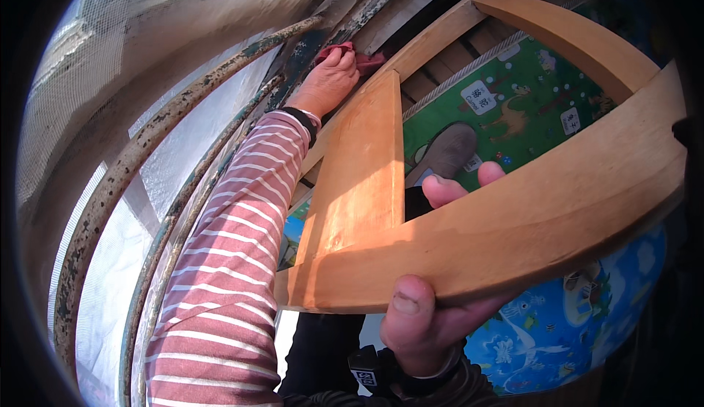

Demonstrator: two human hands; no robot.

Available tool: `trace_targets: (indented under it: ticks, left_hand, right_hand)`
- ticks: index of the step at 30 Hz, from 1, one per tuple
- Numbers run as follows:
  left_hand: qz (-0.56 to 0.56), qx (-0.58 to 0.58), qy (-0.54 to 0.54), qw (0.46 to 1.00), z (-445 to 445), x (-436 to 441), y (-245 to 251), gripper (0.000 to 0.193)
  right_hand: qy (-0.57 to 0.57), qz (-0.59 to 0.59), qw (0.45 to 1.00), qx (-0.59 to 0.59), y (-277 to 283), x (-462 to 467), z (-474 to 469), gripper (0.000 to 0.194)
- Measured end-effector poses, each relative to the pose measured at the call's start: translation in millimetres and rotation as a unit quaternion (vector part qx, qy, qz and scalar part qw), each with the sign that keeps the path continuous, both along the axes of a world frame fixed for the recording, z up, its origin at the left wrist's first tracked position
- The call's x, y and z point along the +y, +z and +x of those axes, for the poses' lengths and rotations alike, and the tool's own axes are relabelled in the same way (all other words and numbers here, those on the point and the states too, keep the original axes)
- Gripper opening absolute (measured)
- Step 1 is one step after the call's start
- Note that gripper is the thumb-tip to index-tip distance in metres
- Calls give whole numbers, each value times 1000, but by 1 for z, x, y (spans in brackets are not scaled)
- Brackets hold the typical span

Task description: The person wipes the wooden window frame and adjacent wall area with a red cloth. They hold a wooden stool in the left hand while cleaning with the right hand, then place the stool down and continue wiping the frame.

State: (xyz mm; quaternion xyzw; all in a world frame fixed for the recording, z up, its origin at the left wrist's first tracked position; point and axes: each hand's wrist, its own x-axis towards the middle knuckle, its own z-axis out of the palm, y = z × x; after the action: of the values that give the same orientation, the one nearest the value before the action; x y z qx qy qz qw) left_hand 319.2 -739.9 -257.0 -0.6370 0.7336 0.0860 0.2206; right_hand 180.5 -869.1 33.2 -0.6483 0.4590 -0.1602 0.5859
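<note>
My left hand (330, 80), at the end of a pink-and-white striped sleeve, grips a dark red cloth (369, 63). The cloth lies against a ledge with peeling paint, beside the far rail of a light wooden furniture frame (473, 242). Around the frame's near curved rail my right hand (423, 324) is closed. Its thumb rests on the near side, and two fingertips show over the far side. A wide flat wooden slat (357, 170) joins the two rails, and a curved crosspiece (572, 38) spans them at the upper right. The frame hides part of the right hand.
Rusty, curved metal bars (137, 159) run along the left, before pale mesh and sheeting (181, 115). Below the frame are a green printed play mat (522, 93) bearing writing and a grey shoe (451, 146). A blue sea-patterned surface (550, 341) shows at lower right.
</note>
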Motion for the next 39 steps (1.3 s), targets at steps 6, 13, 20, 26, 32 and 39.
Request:
trace_targets:
  ticks: [6, 13, 20, 26, 32, 39]
  left_hand:
    - [54, -5, -40, 998, -16, 75, -10, 23]
    - [179, -18, -145, 973, -30, 203, -2, 28]
    - [93, -27, -176, 980, -16, 132, -7, 17]
    - [-8, 11, -62, 998, 19, -23, 2, 11]
    - [-128, 146, 162, 968, 46, -134, 31, 11]
    - [-209, 193, 364, 887, 25, -104, 144, 5]
  right_hand:
    - [-16, -3, 1000, -18, -3, -1, 0, 104]
    - [107, -46, 993, -16, -7, -13, -8, 104]
    - [24, -5, 998, -52, -2, -1, 2, 101]
    - [-15, 13, 997, -80, 1, 0, 6, 101]
    - [-3, 12, 999, -37, 7, -4, 4, 98]
    - [-66, 81, 994, -38, 9, 3, 7, 96]
